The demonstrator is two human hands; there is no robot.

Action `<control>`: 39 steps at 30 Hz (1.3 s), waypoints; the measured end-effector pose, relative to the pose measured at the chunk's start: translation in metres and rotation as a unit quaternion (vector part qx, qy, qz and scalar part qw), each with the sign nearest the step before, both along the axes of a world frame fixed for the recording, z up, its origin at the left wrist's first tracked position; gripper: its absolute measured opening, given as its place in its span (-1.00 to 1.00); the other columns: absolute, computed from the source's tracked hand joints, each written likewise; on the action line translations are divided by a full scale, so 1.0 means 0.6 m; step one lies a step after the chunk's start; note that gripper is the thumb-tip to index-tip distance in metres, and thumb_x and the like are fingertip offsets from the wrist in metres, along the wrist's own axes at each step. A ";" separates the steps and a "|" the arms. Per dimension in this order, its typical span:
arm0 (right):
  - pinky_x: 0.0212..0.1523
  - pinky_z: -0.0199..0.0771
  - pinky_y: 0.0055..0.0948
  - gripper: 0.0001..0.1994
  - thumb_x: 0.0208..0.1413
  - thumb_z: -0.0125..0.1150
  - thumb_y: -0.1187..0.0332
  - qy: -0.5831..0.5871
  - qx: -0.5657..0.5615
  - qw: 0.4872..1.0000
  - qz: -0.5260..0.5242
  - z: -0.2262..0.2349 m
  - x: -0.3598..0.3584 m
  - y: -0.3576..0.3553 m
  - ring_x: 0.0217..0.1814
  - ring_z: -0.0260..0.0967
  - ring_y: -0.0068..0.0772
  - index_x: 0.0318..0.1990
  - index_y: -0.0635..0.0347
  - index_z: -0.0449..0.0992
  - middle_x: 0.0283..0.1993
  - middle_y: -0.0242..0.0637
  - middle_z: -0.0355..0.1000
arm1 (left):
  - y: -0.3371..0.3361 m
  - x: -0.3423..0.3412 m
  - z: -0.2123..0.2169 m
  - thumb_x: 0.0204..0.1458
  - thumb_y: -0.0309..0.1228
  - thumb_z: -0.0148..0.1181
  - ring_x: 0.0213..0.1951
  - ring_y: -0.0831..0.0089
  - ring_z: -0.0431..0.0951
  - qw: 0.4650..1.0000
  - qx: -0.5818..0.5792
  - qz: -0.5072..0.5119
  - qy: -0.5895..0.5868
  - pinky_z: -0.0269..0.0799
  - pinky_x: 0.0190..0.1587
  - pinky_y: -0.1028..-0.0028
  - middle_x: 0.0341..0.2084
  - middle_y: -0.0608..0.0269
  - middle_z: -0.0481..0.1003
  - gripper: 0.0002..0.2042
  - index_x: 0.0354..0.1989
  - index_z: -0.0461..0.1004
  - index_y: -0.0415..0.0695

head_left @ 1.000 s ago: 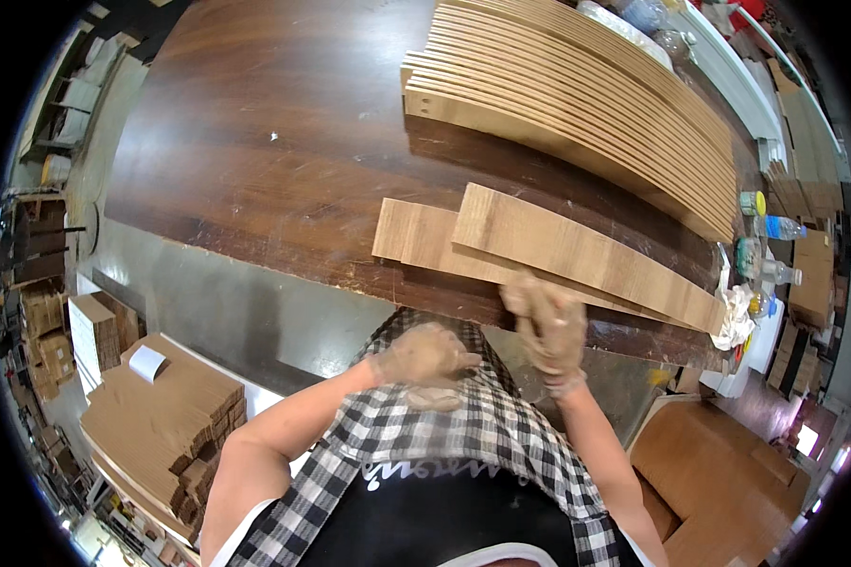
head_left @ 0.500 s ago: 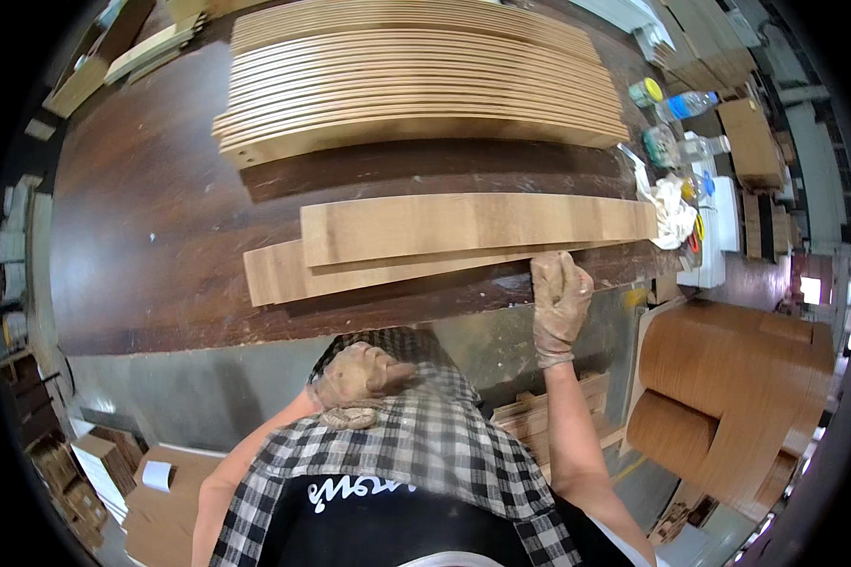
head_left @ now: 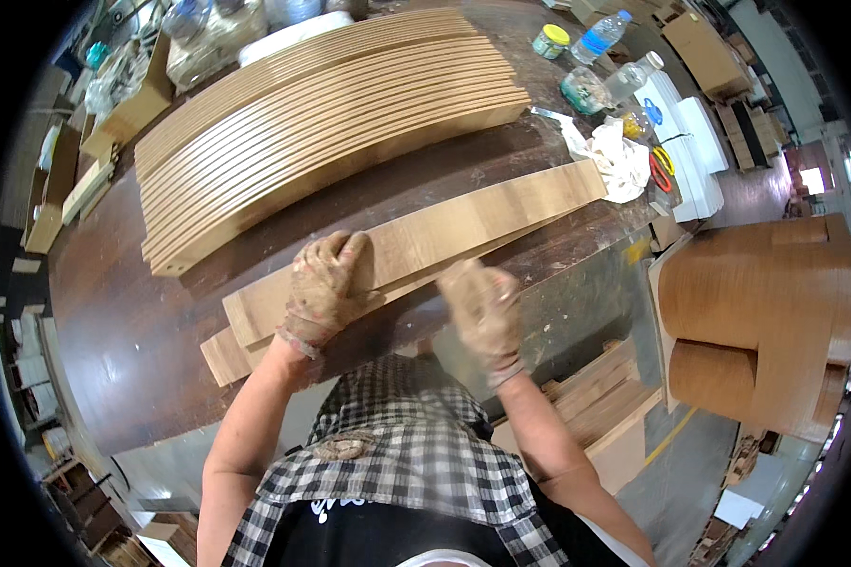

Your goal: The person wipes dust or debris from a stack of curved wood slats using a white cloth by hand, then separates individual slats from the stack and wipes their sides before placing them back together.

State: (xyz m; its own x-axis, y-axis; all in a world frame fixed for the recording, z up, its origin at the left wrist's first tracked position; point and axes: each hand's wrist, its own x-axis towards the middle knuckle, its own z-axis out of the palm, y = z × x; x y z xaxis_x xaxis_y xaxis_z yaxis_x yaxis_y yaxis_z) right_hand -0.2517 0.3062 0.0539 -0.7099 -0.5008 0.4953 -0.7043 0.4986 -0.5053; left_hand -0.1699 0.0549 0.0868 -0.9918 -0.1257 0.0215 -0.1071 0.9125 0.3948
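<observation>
The left hand (head_left: 323, 288) is laid palm down on the top board (head_left: 416, 248), with its gloved fingers (head_left: 345, 255) spread flat over the board's near-left part; nothing is gripped, the board is only pressed on. A second board (head_left: 229, 354) is seen under the first, its end sticking out below and to the left of those fingers, at the near edge of the dark tabletop (head_left: 132, 321). The right hand (head_left: 482, 307) is held at the near long edge of the top board, just right of the left hand; its fingers (head_left: 463, 279) are bent and blurred, and whether the edge is grasped or merely touched cannot be told. The top board runs from beside the left fingers up and away to the right, where its far end is found close to a crumpled white rag (head_left: 610, 156). Beyond the fingers of both hands, a stack of curved wooden slats (head_left: 321, 123) is set on edge across the tabletop, apart from the boards. Past the rag, bottles (head_left: 600, 38) and a jar with a yellow lid (head_left: 550, 41) are stood. To the right of the right fingers, off the tabletop, large rolled wooden sheets (head_left: 756, 312) are seen lower down.
</observation>
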 end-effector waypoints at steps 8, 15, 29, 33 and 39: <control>-0.02 0.41 -0.25 -0.52 0.17 0.28 0.29 -0.067 0.006 0.998 0.005 -0.010 -0.012 -0.014 -0.02 0.33 -0.25 0.25 0.10 0.39 -0.05 -0.19 0.39 | -0.027 0.026 -0.006 -0.22 -0.20 0.48 0.10 -0.05 0.39 0.998 0.002 0.004 0.068 0.29 0.17 0.02 0.06 -0.06 0.40 -0.23 0.24 0.33 -0.14; -0.21 0.40 -0.19 -0.68 0.32 0.11 0.04 0.003 0.030 0.983 -0.178 -0.009 -0.196 0.120 -0.24 0.29 -0.22 -0.10 0.10 0.51 -0.28 -0.21 0.30 | -0.040 0.064 -0.013 -0.23 -0.17 0.49 0.14 -0.04 0.34 0.999 -0.037 0.025 0.020 0.26 0.21 0.05 0.13 -0.03 0.35 -0.17 0.30 0.30 -0.11; -0.04 0.43 -0.17 -0.51 0.24 0.23 0.05 -0.008 0.014 0.961 -0.277 -0.009 -0.353 0.233 -0.06 0.39 -0.11 0.18 0.19 0.46 -0.07 -0.09 0.36 | -0.043 0.070 -0.033 -0.28 -0.13 0.48 0.14 -0.03 0.38 0.997 -0.060 0.028 0.033 0.26 0.22 0.04 0.14 -0.04 0.38 -0.14 0.30 0.31 -0.16; 0.13 0.37 -0.16 -0.46 0.16 0.34 0.13 -0.070 0.018 0.953 -0.294 -0.002 -0.314 0.205 0.09 0.34 -0.08 0.20 0.26 0.44 0.04 0.00 0.35 | -0.046 0.071 -0.041 -0.29 -0.15 0.50 0.13 -0.03 0.38 0.996 -0.070 0.016 0.054 0.28 0.20 0.03 0.13 -0.03 0.38 -0.13 0.29 0.31 -0.15; -0.06 0.36 -0.18 -0.78 0.17 0.24 0.26 -0.086 -0.058 0.993 -0.058 -0.006 -0.112 0.058 -0.10 0.33 -0.15 -0.11 0.14 0.48 -0.23 -0.15 0.38 | -0.045 0.073 -0.044 -0.31 -0.16 0.49 0.13 -0.03 0.38 0.995 -0.080 0.029 0.047 0.28 0.20 0.03 0.12 -0.02 0.38 -0.13 0.30 0.30 -0.11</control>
State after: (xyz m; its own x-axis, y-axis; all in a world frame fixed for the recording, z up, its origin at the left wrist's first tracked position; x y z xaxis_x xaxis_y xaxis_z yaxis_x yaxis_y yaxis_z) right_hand -0.3188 0.3412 0.0505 -0.8390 -0.3573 0.4104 -0.5431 0.5035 -0.6719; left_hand -0.1261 0.0279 0.0606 -0.9756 -0.1699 0.1390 -0.1305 0.9580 0.2554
